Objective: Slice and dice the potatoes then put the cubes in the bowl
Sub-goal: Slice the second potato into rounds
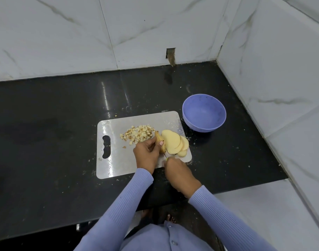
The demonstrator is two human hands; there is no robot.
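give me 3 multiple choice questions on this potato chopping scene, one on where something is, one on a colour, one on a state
1. Where does the pile of potato cubes lie?
A. in the bowl
B. on the cutting board
C. on the bare counter

2. What colour is the bowl?
A. red
B. white
C. blue-purple

3. What state is the bowl in?
A. empty
B. full of cubes
C. upside down

Answers:
1 B: the cubes sit on the cutting board, left of the potato slices.
2 C: its rim and inside are blue-purple.
3 A: its bare inside shows, while the left hand holds the potato and the right hand grips the knife.
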